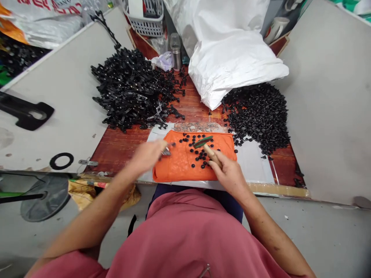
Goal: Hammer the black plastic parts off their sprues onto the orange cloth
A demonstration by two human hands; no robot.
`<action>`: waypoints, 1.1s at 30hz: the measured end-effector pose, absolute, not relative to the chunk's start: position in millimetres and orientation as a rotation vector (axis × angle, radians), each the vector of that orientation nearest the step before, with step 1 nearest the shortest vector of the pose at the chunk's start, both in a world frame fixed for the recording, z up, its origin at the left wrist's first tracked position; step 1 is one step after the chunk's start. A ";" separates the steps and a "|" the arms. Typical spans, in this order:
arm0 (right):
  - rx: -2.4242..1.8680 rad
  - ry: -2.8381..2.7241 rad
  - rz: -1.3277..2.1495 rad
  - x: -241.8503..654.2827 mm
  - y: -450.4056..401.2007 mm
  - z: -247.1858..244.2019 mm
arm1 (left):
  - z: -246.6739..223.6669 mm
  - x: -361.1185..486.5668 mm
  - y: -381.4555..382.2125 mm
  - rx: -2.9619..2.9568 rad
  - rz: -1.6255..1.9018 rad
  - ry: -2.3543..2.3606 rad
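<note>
Nearest, at 6 o'clock from the middle of the cloth, a pink shirt (185, 231) close against the counter (116, 148). At 4 o'clock, the right hand (232, 175), closed around the wooden handle of a tool (213, 155), with its green head up over the caps (193, 165). At 9 o'clock, the left hand (147, 154), blurred, fingers apparently drawn together on a small part (166, 151), grey and dark; too smeared to tell exactly how far closed. Under both, an orange cloth (174, 166), lying on a white sheet (255, 166), with black caps scattered from its centre towards 1 o'clock.

For good handling, hold the handle firmly but loosely enough in the wrist to guide the head. Keep the left fingertips well out from under that head. Pinch the small part lightly by its end, leaving the rest open to view. Keep the cloth flat, and avoid sweeping a sleeve or wrist through the loose caps.

Farther out, at 10 o'clock, a tangled heap of black links (130, 88); at 2 o'clock, a mound of small black pieces (261, 116). Beyond, at 1 o'clock, a white bag (232, 65); near 12, a flask (176, 56); at 11, farthest, a grey basket (146, 27).
</note>
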State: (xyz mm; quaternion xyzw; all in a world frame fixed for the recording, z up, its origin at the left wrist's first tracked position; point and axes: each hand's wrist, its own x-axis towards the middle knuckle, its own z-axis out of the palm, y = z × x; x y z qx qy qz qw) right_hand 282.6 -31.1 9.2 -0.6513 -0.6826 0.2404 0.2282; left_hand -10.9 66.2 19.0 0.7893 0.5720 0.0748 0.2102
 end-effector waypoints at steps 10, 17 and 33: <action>-1.946 -2.185 0.527 260.8 -7.5 11.8 | 60.8 -74.3 117.2 2.174 1.268 2.032; -1.985 -2.273 0.439 264.0 -4.6 4.9 | 0.6 -20.8 79.1 2.062 0.856 1.789; -2.027 -2.319 0.382 263.1 1.6 2.0 | -28.9 35.2 97.2 2.303 0.392 1.353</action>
